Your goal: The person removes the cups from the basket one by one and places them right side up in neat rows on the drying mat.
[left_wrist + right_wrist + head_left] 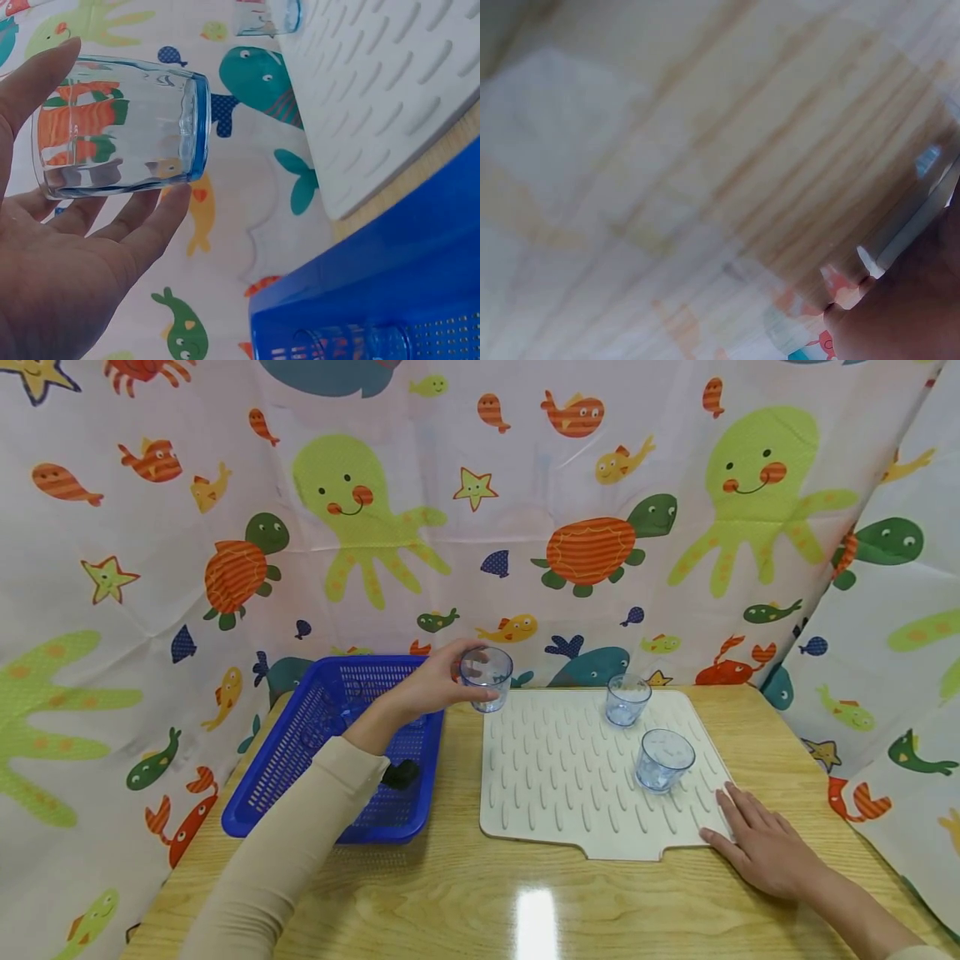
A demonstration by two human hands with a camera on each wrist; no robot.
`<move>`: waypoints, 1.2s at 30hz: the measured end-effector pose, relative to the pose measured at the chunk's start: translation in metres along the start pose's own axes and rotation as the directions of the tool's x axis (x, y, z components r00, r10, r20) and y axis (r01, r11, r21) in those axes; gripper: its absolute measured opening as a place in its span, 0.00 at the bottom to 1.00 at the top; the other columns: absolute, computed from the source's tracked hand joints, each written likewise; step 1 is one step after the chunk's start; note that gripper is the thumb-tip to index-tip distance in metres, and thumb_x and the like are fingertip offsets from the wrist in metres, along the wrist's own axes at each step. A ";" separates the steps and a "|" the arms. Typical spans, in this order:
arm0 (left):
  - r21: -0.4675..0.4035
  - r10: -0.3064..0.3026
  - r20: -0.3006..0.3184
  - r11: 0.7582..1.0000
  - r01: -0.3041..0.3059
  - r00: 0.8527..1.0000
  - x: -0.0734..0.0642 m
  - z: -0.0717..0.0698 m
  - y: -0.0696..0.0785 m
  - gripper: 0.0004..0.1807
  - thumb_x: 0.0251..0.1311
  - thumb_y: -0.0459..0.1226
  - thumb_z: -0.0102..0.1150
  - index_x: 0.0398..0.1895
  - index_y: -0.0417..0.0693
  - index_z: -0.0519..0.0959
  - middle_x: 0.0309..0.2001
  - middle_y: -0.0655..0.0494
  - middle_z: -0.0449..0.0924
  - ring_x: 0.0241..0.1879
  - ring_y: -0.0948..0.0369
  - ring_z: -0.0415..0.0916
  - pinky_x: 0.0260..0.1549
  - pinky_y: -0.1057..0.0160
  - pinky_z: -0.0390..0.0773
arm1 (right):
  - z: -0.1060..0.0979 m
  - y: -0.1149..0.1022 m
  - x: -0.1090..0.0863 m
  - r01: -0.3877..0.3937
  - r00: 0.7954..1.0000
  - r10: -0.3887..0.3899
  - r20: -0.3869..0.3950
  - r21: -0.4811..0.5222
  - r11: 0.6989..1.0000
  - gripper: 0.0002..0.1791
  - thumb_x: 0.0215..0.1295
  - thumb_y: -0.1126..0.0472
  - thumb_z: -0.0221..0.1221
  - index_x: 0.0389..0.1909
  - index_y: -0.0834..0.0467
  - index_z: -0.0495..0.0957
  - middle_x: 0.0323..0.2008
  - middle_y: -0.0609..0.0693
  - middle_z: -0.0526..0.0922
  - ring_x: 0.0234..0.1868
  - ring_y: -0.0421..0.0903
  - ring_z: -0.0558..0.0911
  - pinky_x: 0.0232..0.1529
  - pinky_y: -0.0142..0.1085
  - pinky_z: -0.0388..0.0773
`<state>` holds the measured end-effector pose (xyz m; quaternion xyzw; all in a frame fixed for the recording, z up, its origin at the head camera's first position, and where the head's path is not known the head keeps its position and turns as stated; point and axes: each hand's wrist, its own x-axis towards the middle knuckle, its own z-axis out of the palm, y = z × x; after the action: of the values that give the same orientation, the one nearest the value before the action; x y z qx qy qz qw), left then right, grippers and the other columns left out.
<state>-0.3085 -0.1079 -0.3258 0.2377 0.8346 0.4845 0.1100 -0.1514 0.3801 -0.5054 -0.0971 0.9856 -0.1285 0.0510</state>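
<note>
My left hand (435, 687) grips a clear bluish drinking glass (489, 681) above the gap between the blue basket and the drying mat. In the left wrist view the thumb and fingers are spread round the glass (124, 127). My right hand (768, 847) lies flat at the right front corner of the white drying mat (555, 768), its fingertips at the mat's edge. On the mat stand two more glasses, one glass (628, 699) farther back and another glass (664, 762) nearer. The right wrist view shows mostly blurred table and part of the right hand (907, 315).
A blue plastic basket (330, 837) stands on the left of the wooden table (465, 902). Inside it are clear glassware (390, 343), partly hidden, and a small dark object (401, 774). A curtain (495, 602) with sea animals hangs behind and at both sides.
</note>
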 end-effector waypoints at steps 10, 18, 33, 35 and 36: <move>-0.041 -0.021 -0.003 0.999 0.021 1.000 0.010 0.010 0.002 0.45 0.57 0.39 0.77 0.75 0.48 0.63 0.68 0.47 0.70 0.65 0.44 0.72 0.58 0.48 0.78 | 0.001 0.000 -0.002 -0.003 1.000 0.002 0.004 0.004 1.000 0.47 0.77 0.37 0.48 0.77 0.73 0.52 0.75 0.76 0.50 0.73 0.78 0.52 0.63 0.76 0.48; -0.063 -0.065 -0.019 0.996 0.064 0.998 0.018 0.015 0.000 0.46 0.56 0.40 0.77 0.75 0.49 0.63 0.67 0.48 0.70 0.65 0.47 0.72 0.59 0.49 0.78 | 0.000 -0.001 -0.003 0.001 1.000 -0.001 0.001 0.004 1.000 0.47 0.78 0.37 0.48 0.76 0.73 0.53 0.75 0.76 0.51 0.72 0.78 0.53 0.64 0.76 0.49; -0.090 -0.068 -0.028 0.994 0.065 0.997 0.030 0.027 0.005 0.46 0.57 0.39 0.77 0.77 0.48 0.62 0.67 0.49 0.70 0.67 0.46 0.72 0.61 0.49 0.76 | -0.004 -0.001 0.000 0.006 1.000 -0.006 0.011 0.003 1.000 0.47 0.78 0.37 0.48 0.77 0.73 0.51 0.76 0.76 0.49 0.73 0.78 0.52 0.64 0.76 0.49; -0.082 -0.074 -0.034 0.994 0.071 0.997 0.031 0.029 0.004 0.46 0.57 0.39 0.77 0.77 0.49 0.62 0.68 0.49 0.70 0.66 0.46 0.72 0.62 0.50 0.76 | -0.006 -0.002 0.000 0.006 1.000 -0.006 0.011 0.002 1.000 0.47 0.78 0.37 0.48 0.77 0.73 0.51 0.76 0.76 0.50 0.73 0.78 0.52 0.65 0.75 0.49; -0.078 -0.076 -0.036 0.994 0.073 0.996 0.032 0.031 0.004 0.46 0.57 0.39 0.77 0.76 0.49 0.62 0.68 0.48 0.70 0.66 0.46 0.72 0.62 0.50 0.76 | -0.007 -0.003 0.000 0.008 1.000 -0.008 0.009 0.001 1.000 0.47 0.78 0.38 0.49 0.77 0.73 0.52 0.75 0.76 0.50 0.73 0.78 0.52 0.64 0.76 0.49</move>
<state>-0.3222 -0.0669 -0.3363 0.1924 0.8257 0.5163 0.1209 -0.1515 0.3793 -0.4976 -0.1017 0.9849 -0.1287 0.0550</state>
